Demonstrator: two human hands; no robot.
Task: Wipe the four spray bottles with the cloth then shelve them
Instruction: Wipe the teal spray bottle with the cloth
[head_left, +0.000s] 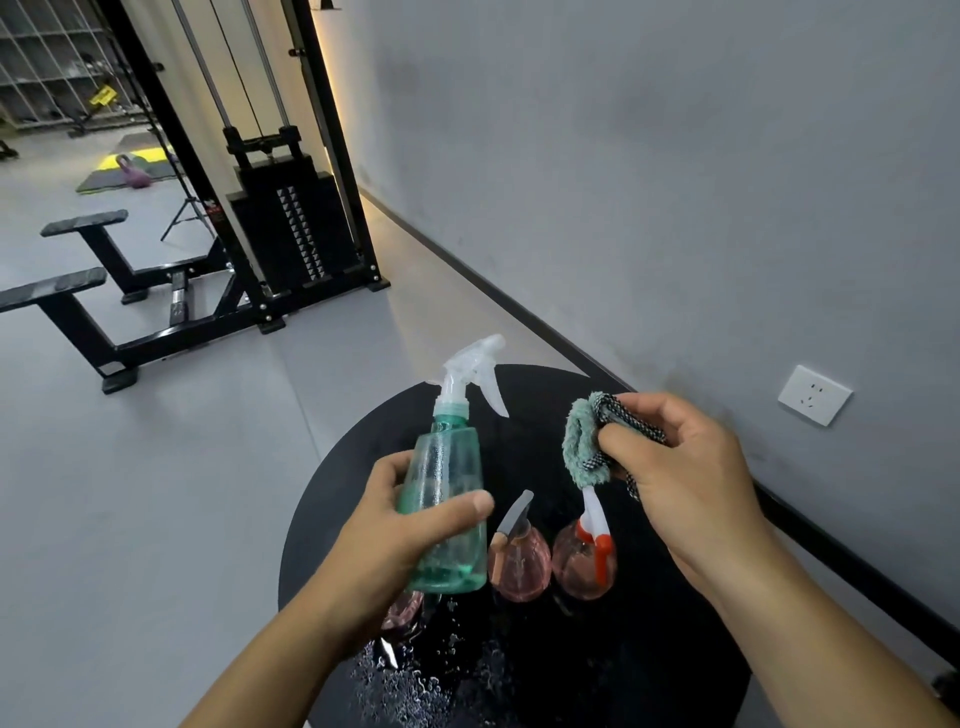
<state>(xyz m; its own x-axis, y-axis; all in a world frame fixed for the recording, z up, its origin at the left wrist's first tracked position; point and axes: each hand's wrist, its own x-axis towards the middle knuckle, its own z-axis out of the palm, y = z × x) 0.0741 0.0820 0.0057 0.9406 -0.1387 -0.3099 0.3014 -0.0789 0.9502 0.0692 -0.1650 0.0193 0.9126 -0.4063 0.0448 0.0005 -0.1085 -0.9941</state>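
Note:
My left hand grips a clear green spray bottle by its body and holds it upright above the round black table. A bunched teal cloth sits in the grip of my right hand, a short way right of the bottle and apart from it. Two pink spray bottles stand on the table below: one with a grey trigger and one with a red and white trigger. A third pink bottle is mostly hidden under my left wrist.
Water drops cover the table's near part. A grey wall with a white socket runs close on the right. A black cable weight machine and benches stand on the grey floor to the left.

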